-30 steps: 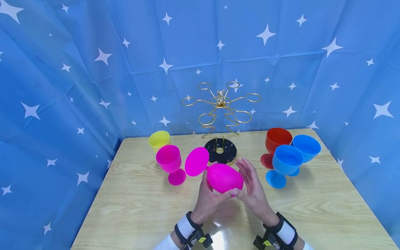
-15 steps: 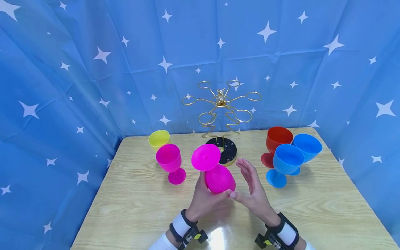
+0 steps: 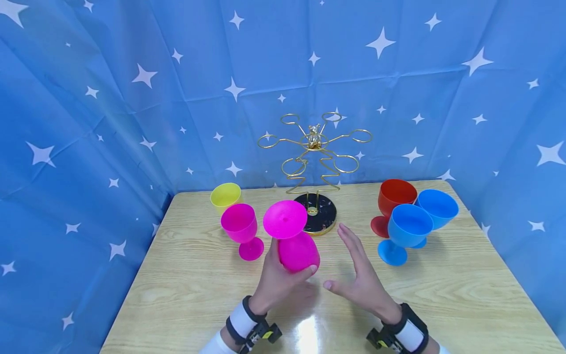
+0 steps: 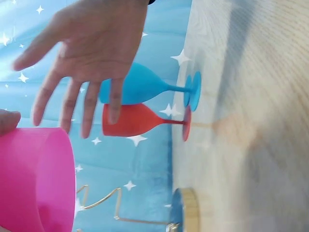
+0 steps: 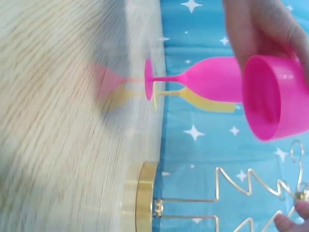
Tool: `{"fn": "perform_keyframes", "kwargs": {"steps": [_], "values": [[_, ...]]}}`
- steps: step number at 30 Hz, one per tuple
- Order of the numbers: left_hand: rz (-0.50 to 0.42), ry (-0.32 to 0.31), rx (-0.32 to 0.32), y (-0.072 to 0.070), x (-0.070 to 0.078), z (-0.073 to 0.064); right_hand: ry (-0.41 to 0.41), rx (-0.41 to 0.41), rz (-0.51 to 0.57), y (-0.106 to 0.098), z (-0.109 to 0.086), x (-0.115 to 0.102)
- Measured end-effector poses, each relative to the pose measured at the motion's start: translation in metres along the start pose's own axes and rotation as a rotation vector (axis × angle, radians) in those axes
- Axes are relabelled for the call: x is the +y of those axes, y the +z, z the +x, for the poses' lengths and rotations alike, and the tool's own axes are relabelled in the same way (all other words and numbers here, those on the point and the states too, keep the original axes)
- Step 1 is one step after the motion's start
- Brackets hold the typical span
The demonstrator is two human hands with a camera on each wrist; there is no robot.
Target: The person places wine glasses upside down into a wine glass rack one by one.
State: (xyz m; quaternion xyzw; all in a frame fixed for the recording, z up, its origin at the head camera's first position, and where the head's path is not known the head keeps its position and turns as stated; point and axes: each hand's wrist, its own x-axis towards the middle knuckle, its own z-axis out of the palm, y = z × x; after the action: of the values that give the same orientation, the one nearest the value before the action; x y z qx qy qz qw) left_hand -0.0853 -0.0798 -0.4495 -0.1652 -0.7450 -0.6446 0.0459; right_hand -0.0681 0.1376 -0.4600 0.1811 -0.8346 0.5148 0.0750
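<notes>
A magenta plastic goblet (image 3: pixel 298 253) is in my left hand (image 3: pixel 275 285), which grips its bowl with the thumb across the near side. The goblet is upside down, foot up, and its rim faces down over the table. The left wrist view shows the held goblet's open mouth (image 4: pixel 57 181). To its right, my right hand (image 3: pixel 364 281) stands apart, thumb spread from straight fingers, touching nothing. Behind the held goblet stands a gold wire rack (image 3: pixel 329 169) with several rings, a small bear figure (image 3: pixel 314 137) and a round black base (image 3: pixel 323 216), partly hidden by the goblet's foot.
On the left stand another magenta goblet (image 3: pixel 239 226) and a yellow goblet (image 3: pixel 225 195) behind it. A red goblet (image 3: pixel 395 194) and two blue goblets, one nearer (image 3: pixel 409 228), cluster on the right. A blue starry curtain (image 3: pixel 199 123) hangs behind the wooden table (image 3: pixel 177 295).
My left hand has moved left with the magenta goblet, its foot swinging from the left to upward. My right hand has let go of the bowl and now stands apart from it.
</notes>
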Motion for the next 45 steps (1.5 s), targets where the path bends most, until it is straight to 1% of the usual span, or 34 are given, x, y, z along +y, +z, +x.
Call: {"fn": "perform_keyframes", "kwargs": {"steps": [3, 6, 11, 14, 16, 20, 23, 27, 31, 34, 37, 40, 45], "values": [[0.031, 0.011, 0.015, -0.009, 0.010, 0.000, -0.012, -0.006, -0.056, -0.002, -0.001, 0.000], [0.054, 0.029, 0.035, -0.019, 0.019, 0.003, 0.000, -0.006, -0.100, -0.004, -0.001, 0.001], [0.129, 0.039, 0.079, -0.036, 0.035, 0.009, 0.005, 0.000, -0.145, -0.006, -0.002, 0.000], [0.168, 0.041, 0.104, -0.046, 0.043, 0.016, 0.001, 0.000, -0.167, -0.009, -0.002, -0.003], [0.199, 0.026, 0.131, -0.053, 0.048, 0.020, -0.003, -0.003, -0.177, -0.009, 0.000, -0.004], [0.247, -0.016, 0.180, -0.071, 0.059, 0.032, -0.037, -0.012, -0.173, -0.007, 0.005, -0.005], [0.258, -0.003, 0.207, -0.084, 0.064, 0.044, -0.061, -0.021, -0.158, -0.004, 0.010, -0.007], [0.272, 0.021, 0.244, -0.100, 0.069, 0.059, -0.073, -0.031, -0.142, 0.000, 0.014, -0.010], [0.303, 0.009, 0.265, -0.112, 0.071, 0.073, -0.060, -0.040, -0.135, 0.002, 0.015, -0.013], [0.320, -0.009, 0.268, -0.119, 0.072, 0.085, -0.058, -0.043, -0.134, 0.002, 0.015, -0.013], [0.333, -0.023, 0.268, -0.126, 0.071, 0.099, -0.073, -0.040, -0.139, 0.001, 0.016, -0.013], [0.326, -0.025, 0.264, -0.133, 0.069, 0.113, -0.080, -0.040, -0.149, 0.001, 0.016, -0.014], [0.315, -0.036, 0.242, -0.140, 0.062, 0.133, -0.064, -0.045, -0.158, -0.001, 0.015, -0.014]]}}
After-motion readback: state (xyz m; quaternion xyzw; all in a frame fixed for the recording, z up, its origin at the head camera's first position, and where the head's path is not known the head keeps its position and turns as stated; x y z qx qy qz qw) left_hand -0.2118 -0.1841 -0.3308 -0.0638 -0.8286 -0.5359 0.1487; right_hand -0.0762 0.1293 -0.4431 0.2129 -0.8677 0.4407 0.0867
